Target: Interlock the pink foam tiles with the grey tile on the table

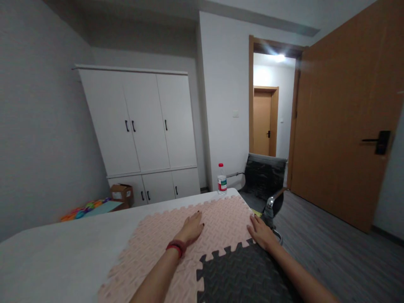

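Note:
Interlocking foam mat tiles lie on a white table point(57, 248). Pink tiles point(217, 219) cover the far and left part, and a dark grey tile point(246, 273) is joined to them at the near right. My left hand point(192, 229) rests flat, palm down, on the pink tiles, with a red band on the wrist. My right hand point(261, 232) lies flat at the right edge, where the pink tile meets the grey one. Neither hand holds anything.
A water bottle point(222, 180) with a red cap stands at the table's far edge. A black office chair point(263, 183) sits just beyond the right corner. A white wardrobe point(142, 130), a cardboard box point(122, 193), colourful items point(85, 209) and an open wooden door point(344, 126) stand around.

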Available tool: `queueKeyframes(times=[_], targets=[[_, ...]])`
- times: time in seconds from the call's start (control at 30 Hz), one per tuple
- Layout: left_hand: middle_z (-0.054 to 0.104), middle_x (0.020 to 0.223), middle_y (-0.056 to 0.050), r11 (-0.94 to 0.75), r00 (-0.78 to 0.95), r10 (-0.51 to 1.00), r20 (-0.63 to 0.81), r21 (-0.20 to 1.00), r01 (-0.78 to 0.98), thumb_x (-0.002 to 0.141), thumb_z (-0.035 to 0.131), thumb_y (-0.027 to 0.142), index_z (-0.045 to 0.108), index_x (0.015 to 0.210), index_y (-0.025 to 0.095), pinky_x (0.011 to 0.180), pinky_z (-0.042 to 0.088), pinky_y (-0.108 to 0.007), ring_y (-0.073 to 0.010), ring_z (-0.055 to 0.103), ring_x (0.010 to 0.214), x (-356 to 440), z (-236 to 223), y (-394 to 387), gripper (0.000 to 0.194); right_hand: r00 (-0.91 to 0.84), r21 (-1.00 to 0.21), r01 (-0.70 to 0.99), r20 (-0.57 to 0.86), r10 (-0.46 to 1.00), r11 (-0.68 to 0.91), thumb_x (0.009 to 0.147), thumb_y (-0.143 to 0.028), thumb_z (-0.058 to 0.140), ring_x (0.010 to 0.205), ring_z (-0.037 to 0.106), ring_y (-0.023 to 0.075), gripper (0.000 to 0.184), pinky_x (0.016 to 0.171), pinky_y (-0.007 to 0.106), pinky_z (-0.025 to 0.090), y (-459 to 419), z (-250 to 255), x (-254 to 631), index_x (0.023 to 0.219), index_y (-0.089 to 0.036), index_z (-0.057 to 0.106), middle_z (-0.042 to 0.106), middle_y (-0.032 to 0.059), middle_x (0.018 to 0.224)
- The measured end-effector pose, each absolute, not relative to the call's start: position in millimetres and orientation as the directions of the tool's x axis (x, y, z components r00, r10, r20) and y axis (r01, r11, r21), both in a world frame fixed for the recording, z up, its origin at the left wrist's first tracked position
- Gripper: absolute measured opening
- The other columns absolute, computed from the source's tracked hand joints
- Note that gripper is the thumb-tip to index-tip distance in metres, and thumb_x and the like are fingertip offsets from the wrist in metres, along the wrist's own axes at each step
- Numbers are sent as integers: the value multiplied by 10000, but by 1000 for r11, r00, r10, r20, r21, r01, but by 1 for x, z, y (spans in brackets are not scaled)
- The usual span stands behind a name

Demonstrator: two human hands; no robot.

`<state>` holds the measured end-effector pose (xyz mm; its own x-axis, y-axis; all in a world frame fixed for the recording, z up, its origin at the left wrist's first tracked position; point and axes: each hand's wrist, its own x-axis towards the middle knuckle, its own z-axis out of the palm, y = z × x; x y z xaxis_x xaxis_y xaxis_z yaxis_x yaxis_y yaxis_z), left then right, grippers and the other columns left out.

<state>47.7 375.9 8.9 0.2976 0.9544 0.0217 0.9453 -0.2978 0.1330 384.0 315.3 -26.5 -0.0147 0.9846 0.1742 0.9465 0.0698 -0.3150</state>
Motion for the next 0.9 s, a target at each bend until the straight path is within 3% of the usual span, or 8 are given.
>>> queueKeyframes(times=[0.1, 0.3, 0.73, 0.9], targets=[[176, 1497, -61, -380, 378, 925, 41, 92, 920, 833, 268, 400, 210, 1392, 165, 1133, 91, -379, -174, 126, 1373, 43, 9, 326, 609, -20, -334, 939, 183, 983, 81, 874, -464, 274, 1316, 283, 216, 593, 1009, 354, 299, 316, -29, 386, 1358, -128, 339, 321, 126, 1432], [182, 1494, -40, -353, 353, 936, 5, 55, 934, 870, 106, 413, 192, 1398, 203, 1116, 120, -464, -189, 134, 1373, 38, -4, 274, 575, -7, -355, 932, 192, 981, 76, 874, -426, 281, 1312, 284, 221, 566, 1000, 363, 303, 316, -32, 389, 1355, -136, 341, 305, 124, 1441], [169, 1494, -34, -343, 343, 939, 13, 87, 935, 825, 184, 575, 194, 1397, 231, 1122, 93, -462, -200, 119, 1375, 38, 3, 268, 667, -5, -301, 952, 190, 982, 63, 870, -415, 286, 1305, 309, 203, 561, 1008, 331, 307, 310, -26, 387, 1343, -125, 368, 342, 125, 1424], [184, 1490, -33, -332, 333, 943, 0, 72, 941, 822, 207, 554, 211, 1394, 221, 1115, 143, -448, -206, 134, 1372, 43, 6, 265, 661, 39, -253, 967, 220, 975, 19, 878, -365, 289, 1279, 349, 223, 491, 929, 382, 377, 301, -18, 379, 1324, -189, 395, 381, 116, 1399]])
